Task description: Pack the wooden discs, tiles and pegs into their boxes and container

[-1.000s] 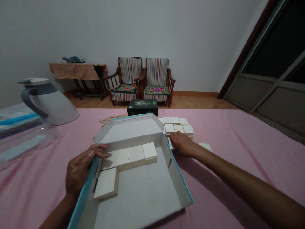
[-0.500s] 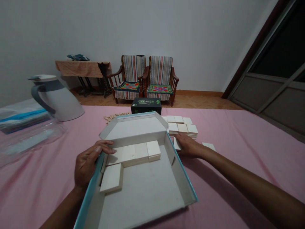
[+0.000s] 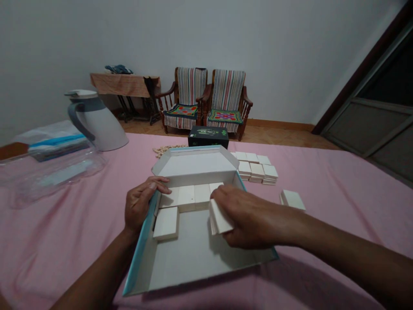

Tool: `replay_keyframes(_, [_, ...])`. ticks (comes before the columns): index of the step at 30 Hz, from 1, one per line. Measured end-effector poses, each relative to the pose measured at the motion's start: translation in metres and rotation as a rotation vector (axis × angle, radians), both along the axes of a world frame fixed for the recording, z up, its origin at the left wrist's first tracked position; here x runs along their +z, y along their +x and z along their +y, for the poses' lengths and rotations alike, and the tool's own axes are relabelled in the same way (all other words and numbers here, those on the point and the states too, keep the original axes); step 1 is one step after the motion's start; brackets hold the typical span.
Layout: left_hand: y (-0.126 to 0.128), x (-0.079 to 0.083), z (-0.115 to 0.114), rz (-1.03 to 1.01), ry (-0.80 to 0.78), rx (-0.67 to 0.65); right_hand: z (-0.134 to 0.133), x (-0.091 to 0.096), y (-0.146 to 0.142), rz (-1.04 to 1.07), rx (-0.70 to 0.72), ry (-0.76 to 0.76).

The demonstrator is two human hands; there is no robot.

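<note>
A shallow white box [image 3: 193,258] with a blue outer edge lies open on the pink cloth. My left hand [image 3: 139,203] grips its left wall, thumb inside. My right hand [image 3: 240,215] is over the box, closed on a small stack of cream tiles [image 3: 220,218] held on edge. A row of cream tiles [image 3: 193,196] lies along the box's far wall, and one tile stack [image 3: 167,222] lies in front of the row at the left.
More tile stacks [image 3: 256,168] sit right of the box, and one stack [image 3: 293,199] lies apart. A black box [image 3: 208,136], beads [image 3: 163,150], a white jug [image 3: 97,121] and clear plastic packaging [image 3: 51,165] stand behind and left. Two striped chairs [image 3: 209,101] stand by the wall.
My right hand picked up tiles from beside the box and carried them left, over the box. The left hand stayed on the box wall. The camera view shifted left.
</note>
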State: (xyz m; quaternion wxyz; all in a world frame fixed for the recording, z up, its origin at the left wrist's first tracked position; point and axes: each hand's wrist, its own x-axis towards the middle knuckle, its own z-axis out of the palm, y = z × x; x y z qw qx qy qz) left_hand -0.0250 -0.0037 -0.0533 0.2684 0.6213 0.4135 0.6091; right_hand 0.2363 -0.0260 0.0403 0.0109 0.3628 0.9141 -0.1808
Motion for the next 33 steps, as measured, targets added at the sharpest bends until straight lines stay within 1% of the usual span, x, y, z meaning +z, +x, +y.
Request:
replay_keyframes(3, [0.0, 0.0, 0.0, -0.006, 0.004, -0.01, 0.003, -0.028, -0.03, -0.151, 0.148, -0.016])
replay_keyframes(4, [0.0, 0.0, -0.001, -0.006, 0.004, -0.012, 0.005, -0.036, -0.037, -0.198, 0.207, -0.017])
replay_keyframes(6, [0.0, 0.0, -0.001, -0.008, 0.0, -0.015, 0.006, -0.048, -0.046, -0.259, 0.278, -0.011])
replay_keyframes(8, [0.001, 0.0, -0.001, -0.013, 0.0, -0.017, 0.005, -0.054, -0.051, -0.257, 0.286, 0.014])
replay_keyframes(10, [0.001, 0.0, -0.001, -0.019, -0.001, -0.02, 0.002, -0.058, -0.054, -0.212, 0.255, 0.056])
replay_keyframes(12, [0.001, 0.0, -0.001, -0.024, -0.003, -0.02, -0.002, -0.059, -0.055, -0.2, 0.207, 0.073])
replay_keyframes(14, [0.001, -0.001, -0.001, -0.029, -0.005, -0.019, -0.004, -0.054, -0.054, -0.237, 0.174, 0.037])
replay_keyframes(16, [0.001, -0.001, 0.0, -0.034, -0.004, -0.015, -0.003, -0.044, -0.049, -0.259, 0.185, -0.016])
replay_keyframes(18, [0.001, -0.002, 0.0, -0.035, 0.0, -0.013, 0.0, -0.029, -0.041, -0.229, 0.193, -0.061])
replay_keyframes(20, [0.001, -0.002, 0.0, -0.035, 0.001, -0.008, 0.005, -0.019, -0.034, -0.216, 0.152, -0.117])
replay_keyframes(21, [0.002, -0.002, 0.0, -0.032, 0.001, -0.004, 0.008, -0.016, -0.031, -0.234, 0.122, -0.155])
replay_keyframes(22, [0.002, -0.001, 0.0, -0.027, 0.002, 0.002, 0.011, -0.016, -0.03, -0.263, 0.099, -0.197])
replay_keyframes(24, [0.002, -0.001, 0.0, -0.018, 0.002, 0.013, 0.017, -0.022, -0.029, -0.321, 0.082, -0.278])
replay_keyframes(28, [0.002, 0.0, -0.001, -0.013, -0.001, 0.02, 0.023, -0.038, -0.032, -0.306, 0.085, -0.39])
replay_keyframes(30, [0.002, 0.001, -0.001, -0.014, -0.003, 0.023, 0.022, -0.039, -0.034, -0.283, 0.09, -0.461])
replay_keyframes(33, [0.004, 0.002, -0.001, -0.012, -0.009, 0.028, 0.016, -0.036, -0.038, -0.26, 0.078, -0.581])
